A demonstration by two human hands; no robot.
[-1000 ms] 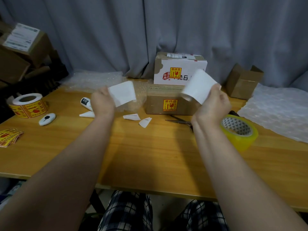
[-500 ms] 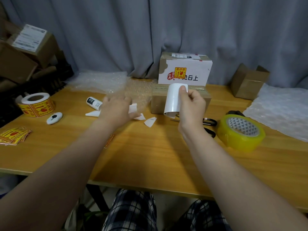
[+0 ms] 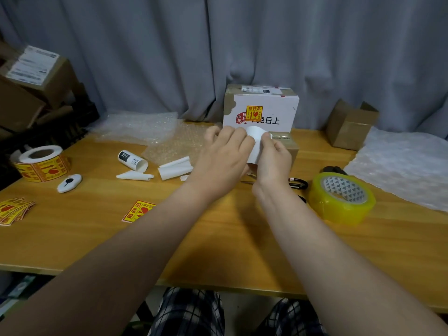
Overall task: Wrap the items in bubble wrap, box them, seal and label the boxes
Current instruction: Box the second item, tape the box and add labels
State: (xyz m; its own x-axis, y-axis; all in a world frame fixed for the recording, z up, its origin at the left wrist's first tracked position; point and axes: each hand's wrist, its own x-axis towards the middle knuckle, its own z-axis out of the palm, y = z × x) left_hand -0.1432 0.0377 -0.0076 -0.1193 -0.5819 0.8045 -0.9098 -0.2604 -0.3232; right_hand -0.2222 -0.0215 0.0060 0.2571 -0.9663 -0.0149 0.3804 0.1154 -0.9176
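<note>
- Head view: half a second ago the left grip [image 3: 223, 154] was low by the backing scraps [image 3: 175, 168]. Now it meets the right grip [image 3: 274, 158] at frame centre, so sticking looks imminent.
- The right grip pinches the curled white label [image 3: 257, 141] over the brown box [image 3: 292, 151]. The left grip's fingers curl at its edge; I cannot tell whether they hold it.

place: small packing station — wooden table [image 3: 218, 238] | stacked cartons [image 3: 29, 93] | fragile-sticker roll [image 3: 41, 163] | tape roll [image 3: 341, 198] | bubble wrap [image 3: 400, 163]

Right hand [image 3: 274, 158] covers most of the brown box [image 3: 293, 149] (scissors [image 3: 299, 183] too).
</note>
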